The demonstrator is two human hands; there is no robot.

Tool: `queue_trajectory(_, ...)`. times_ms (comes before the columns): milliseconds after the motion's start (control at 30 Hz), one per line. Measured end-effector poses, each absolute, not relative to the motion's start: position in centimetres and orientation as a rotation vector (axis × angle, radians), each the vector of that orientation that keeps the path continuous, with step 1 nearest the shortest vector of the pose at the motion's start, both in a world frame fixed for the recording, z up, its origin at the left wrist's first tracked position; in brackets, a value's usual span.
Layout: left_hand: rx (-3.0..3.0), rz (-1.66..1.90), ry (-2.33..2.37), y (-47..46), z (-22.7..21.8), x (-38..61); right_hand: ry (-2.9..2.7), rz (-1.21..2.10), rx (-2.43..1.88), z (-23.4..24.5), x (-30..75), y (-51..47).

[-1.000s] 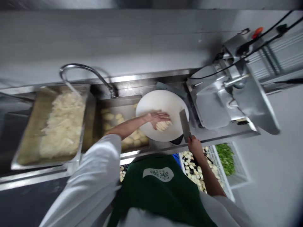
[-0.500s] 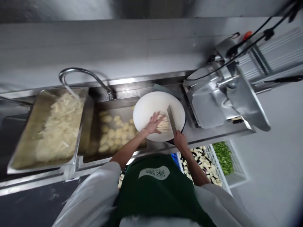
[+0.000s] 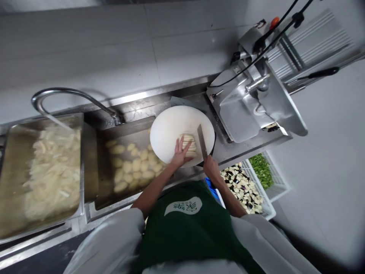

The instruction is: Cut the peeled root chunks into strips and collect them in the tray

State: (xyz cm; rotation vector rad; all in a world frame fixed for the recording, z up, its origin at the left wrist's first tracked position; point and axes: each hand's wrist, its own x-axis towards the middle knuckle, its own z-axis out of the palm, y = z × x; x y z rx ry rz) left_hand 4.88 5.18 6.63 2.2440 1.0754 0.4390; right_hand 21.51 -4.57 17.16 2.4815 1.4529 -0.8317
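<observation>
On a round white cutting board lies a small block of pale potato strips, cut side by side. My left hand rests on the left and near side of the strips, fingers spread. A cleaver is in my right hand, which is closed round its handle. Its blade stands just right of the strips, apart from them, over the board. The palm side of my left hand is hidden.
Left of the board, a sink holds peeled potatoes in water. Beyond it is a metal pan of pale strips under a faucet. A slicer stands right. Crates of diced eggplant and chopped greens sit below.
The view has shifted, so the pan and faucet appear further left and larger. My left hand has drawn its fingers slightly closer round the strips. The cleaver stays beside them on the right.
</observation>
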Motion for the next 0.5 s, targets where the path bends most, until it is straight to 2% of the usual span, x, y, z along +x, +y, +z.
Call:
queue_trajectory(200, 2.228, 0.512, 1.152, 4.8, 6.3, 6.1, 1.516, -0.902, 2.396, 17.8, 19.8, -5.2)
queue_trajectory(400, 1.917, 0.858, 1.471, 5.2, 6.5, 5.5, 1.481, -0.868, 2.471, 19.5, 18.3, -5.0)
queue_trajectory(500, 1.958, 0.812, 1.486, 5.6, 6.4, 6.2, 1.543, -0.889, 2.471, 19.8, 16.7, -4.8)
